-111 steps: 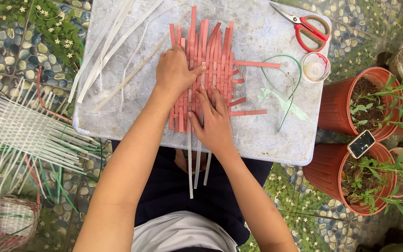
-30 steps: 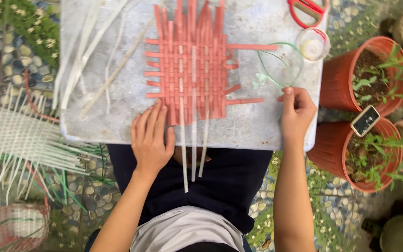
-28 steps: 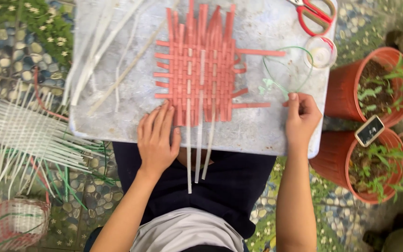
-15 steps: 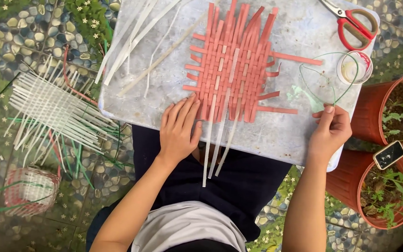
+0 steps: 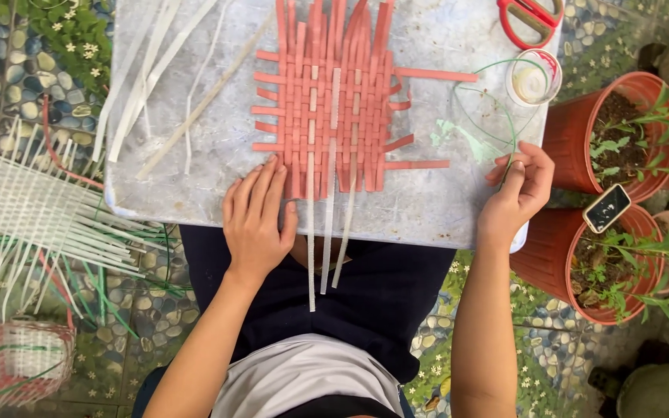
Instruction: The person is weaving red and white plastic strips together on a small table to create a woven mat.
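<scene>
Left hand (image 5: 255, 220) lies flat, fingers spread, pressing the lower left corner of the pink woven mat (image 5: 331, 108) on the desk (image 5: 427, 209). Right hand (image 5: 516, 186) pinches a thin green strand (image 5: 505, 116) at the desk's right edge, below a small round cup (image 5: 533, 77). The mat's strips look light, flexible and slippery, likely to shift unless held flat near the crossings. White strips (image 5: 327, 232) hang off the front edge.

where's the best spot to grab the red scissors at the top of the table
Take the red scissors by the looped handles, coming from the near side. The loops lie flat on the grey table top at its far right corner, facing the white cup, with bare surface around them. The blades run out of view, so leave those.
</scene>
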